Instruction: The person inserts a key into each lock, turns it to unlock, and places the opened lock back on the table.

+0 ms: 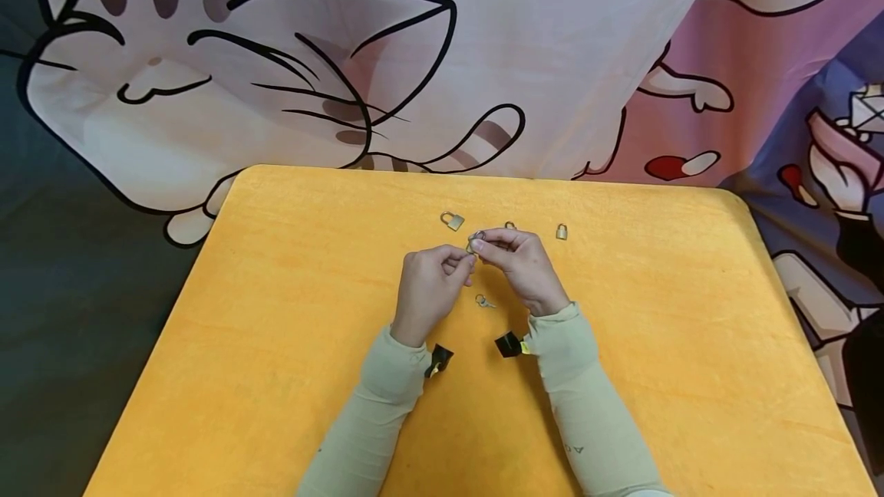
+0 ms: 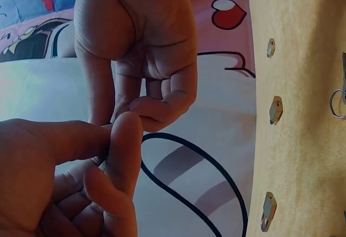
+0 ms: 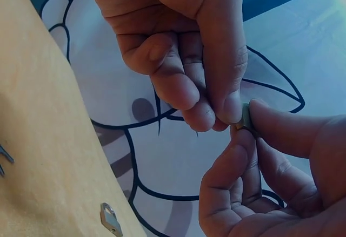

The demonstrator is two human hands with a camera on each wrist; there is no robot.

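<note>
Both hands meet above the table. My right hand (image 1: 525,263) pinches a small brass-coloured padlock (image 3: 246,117) between thumb and fingers; its shackle points up. At the padlock's lower end, the thumb and fingertips of my left hand (image 1: 431,282) are pressed together; whatever they pinch there is hidden. Below the hands, a ring with small keys (image 1: 485,301) lies on the table. Beyond them are three more padlocks: a larger one (image 1: 453,222) to the left, one (image 1: 509,225) partly behind the right hand, and a small one (image 1: 562,232) to the right.
The yellow table (image 1: 276,313) extends around the hands, its far edge close behind the padlocks. A curtain with cartoon cats (image 1: 552,37) hangs behind it. Each wrist carries a small black camera, such as the right one (image 1: 509,344).
</note>
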